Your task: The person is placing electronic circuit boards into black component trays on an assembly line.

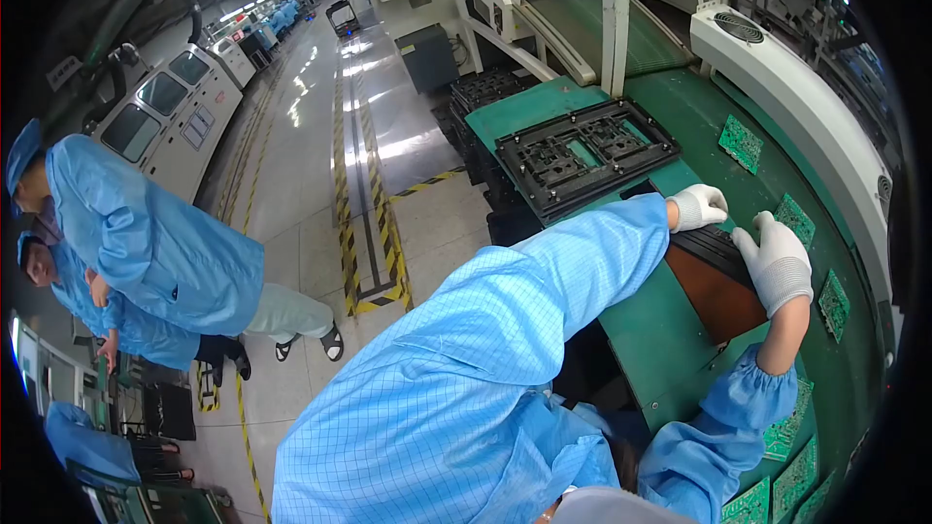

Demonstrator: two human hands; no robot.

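My left hand [697, 207], in a white knit glove, curls its fingers over the far end of a black-edged fixture [714, 245]. At the fixture's right side my right hand [777, 262], gloved the same way, has its thumb and fingers bent around the edge. The fixture shows a reddish-brown face [714, 293] toward me and appears tilted on the green bench; its contact points are partly hidden by my hands. Beyond my left forearm lies a black frame fixture [587, 150] with cut-out openings, flat on the green surface.
Several green circuit boards [741, 144] lie along the green conveyor belt [670, 102] on the right, under a curved white machine housing [796, 97]. A white post [614, 19] stands behind the bench. Two people in blue coats [155, 223] stand left, near yellow-black floor stripes [374, 223].
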